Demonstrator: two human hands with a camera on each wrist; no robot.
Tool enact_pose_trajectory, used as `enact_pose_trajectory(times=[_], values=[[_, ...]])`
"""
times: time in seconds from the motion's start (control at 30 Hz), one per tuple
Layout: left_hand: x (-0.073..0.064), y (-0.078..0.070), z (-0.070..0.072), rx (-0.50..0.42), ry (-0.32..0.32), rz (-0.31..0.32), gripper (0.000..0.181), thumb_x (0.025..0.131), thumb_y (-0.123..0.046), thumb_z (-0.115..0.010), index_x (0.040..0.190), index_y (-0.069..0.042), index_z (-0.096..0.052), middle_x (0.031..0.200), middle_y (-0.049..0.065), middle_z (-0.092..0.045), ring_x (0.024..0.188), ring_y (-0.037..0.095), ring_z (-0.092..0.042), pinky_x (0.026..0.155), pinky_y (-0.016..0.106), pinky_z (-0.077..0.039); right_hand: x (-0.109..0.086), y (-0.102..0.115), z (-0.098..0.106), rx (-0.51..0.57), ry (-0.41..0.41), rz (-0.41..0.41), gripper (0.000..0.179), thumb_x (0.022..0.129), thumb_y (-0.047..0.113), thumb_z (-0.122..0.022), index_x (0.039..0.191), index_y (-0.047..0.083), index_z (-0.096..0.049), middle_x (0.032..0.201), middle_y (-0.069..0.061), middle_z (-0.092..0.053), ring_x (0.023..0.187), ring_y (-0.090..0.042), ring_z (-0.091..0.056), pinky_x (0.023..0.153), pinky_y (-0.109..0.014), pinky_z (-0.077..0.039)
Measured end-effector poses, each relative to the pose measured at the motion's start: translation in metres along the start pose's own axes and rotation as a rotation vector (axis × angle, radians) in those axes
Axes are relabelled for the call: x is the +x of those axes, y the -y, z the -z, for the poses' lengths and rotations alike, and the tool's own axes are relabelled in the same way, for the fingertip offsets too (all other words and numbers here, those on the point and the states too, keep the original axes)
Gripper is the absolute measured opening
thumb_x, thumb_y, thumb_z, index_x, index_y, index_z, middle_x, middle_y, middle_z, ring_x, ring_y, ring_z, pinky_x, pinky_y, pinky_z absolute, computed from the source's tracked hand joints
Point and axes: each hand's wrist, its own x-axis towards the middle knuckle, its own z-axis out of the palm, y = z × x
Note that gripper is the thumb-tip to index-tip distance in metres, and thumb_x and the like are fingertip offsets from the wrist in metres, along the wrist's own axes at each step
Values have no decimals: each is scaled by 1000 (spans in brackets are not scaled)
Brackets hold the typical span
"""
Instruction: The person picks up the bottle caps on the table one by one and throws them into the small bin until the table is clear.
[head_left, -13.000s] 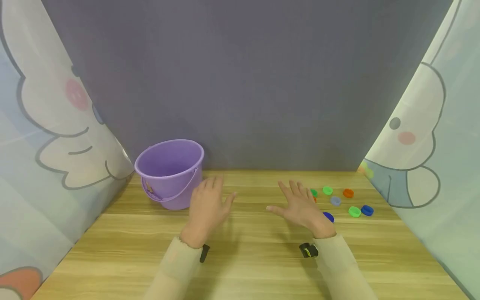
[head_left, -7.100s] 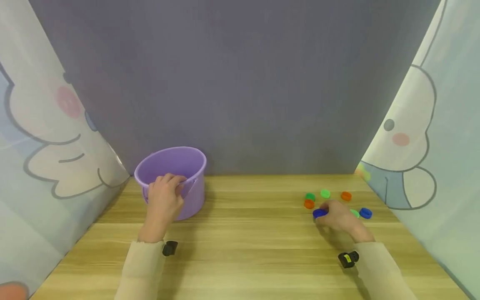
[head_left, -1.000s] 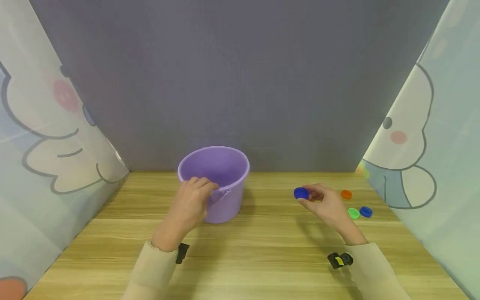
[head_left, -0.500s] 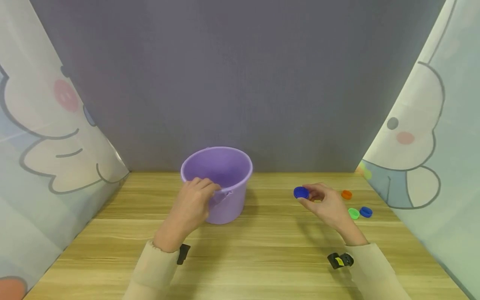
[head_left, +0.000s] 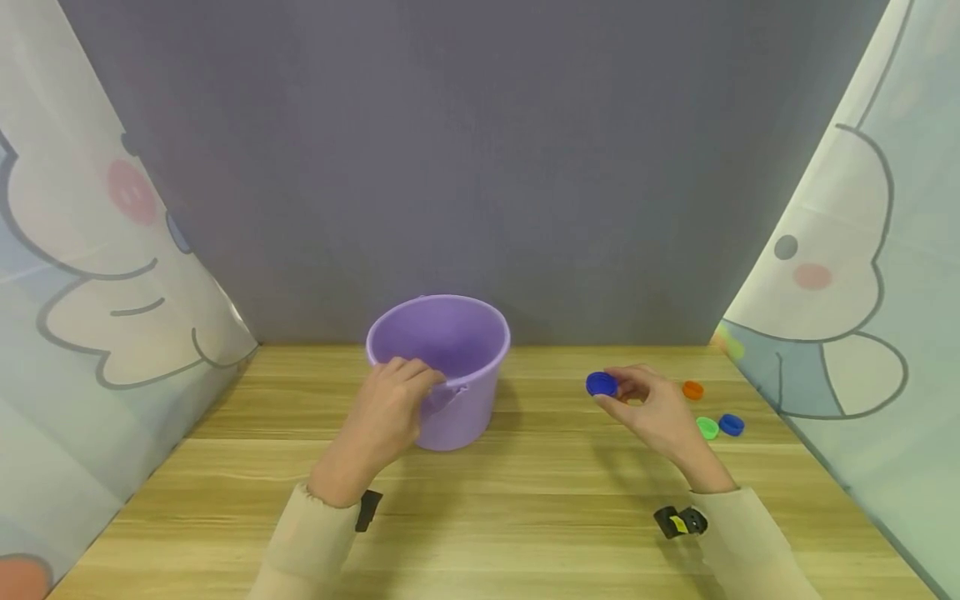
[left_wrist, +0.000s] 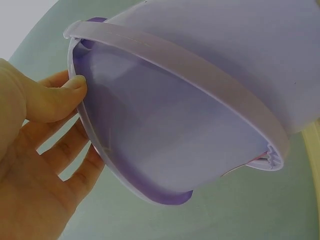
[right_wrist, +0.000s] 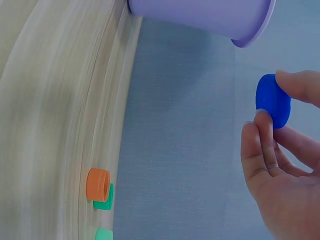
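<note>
My left hand (head_left: 382,412) holds the near rim of a purple bucket (head_left: 457,417). In the left wrist view the thumb lies inside the rim (left_wrist: 92,132) and the other fingers are outside; the bucket's handle (left_wrist: 200,80) hangs down along its side. Off to the right, my right hand (head_left: 660,417) pinches a dark blue bottle cap (head_left: 602,384) between thumb and fingertips. The right wrist view shows this cap (right_wrist: 273,101) raised well above the table, apart from the bucket.
On the table's right side lie an orange cap (head_left: 693,390), a light green cap (head_left: 707,427) and another blue cap (head_left: 731,425). Further caps are partly hidden behind my right hand. A dark grey panel (head_left: 480,167) closes off the back; printed curtains (head_left: 840,367) flank the table (head_left: 510,533).
Since seven seconds ago the left hand has brought the bucket rightward, and the right hand has lifted the dark blue cap. Over the last second the bucket shifts slightly right; the right hand barely moves.
</note>
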Motion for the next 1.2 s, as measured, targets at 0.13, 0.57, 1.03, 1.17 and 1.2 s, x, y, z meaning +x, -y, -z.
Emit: enact_pose_trajectory(times=[0.13,0.57,1.03,1.17,1.2], values=[[0,1,0,-1,-6,-9,21,77,1,-85,93,-7,-75,87,1,-71,80,23,-61,73,38,-51,0,2,-1,-3,2,-3,42,88,21,-81,123,1,-69,101,-6,-67,86,-20,-66,75,-24,-53],[-2,-1,2,5,29,12,26,74,9,-82,95,-6,-75,89,1,-71,82,22,-60,74,37,-51,3,8,1,20,-16,13,41,88,20,-81,123,2,-69,101,-7,-67,86,-18,-66,77,-21,-52],[-2,-3,5,-1,39,0,29,74,13,-79,95,-7,-75,90,0,-71,84,22,-61,74,37,-51,6,14,1,43,17,-29,43,90,25,-79,126,3,-68,100,-7,-65,90,-21,-65,82,-22,-52],[-2,-3,5,-3,42,-2,31,73,16,-75,96,-6,-75,90,1,-72,84,22,-62,74,37,-52,7,14,0,61,19,-21,43,90,24,-79,126,3,-68,98,-6,-66,89,-21,-66,80,-21,-52],[-2,-3,5,-5,42,-3,32,73,16,-74,96,-6,-76,90,0,-72,85,22,-62,74,37,-52,7,15,-1,63,18,-18,42,90,24,-79,126,2,-68,98,-6,-66,90,-21,-66,80,-22,-52]])
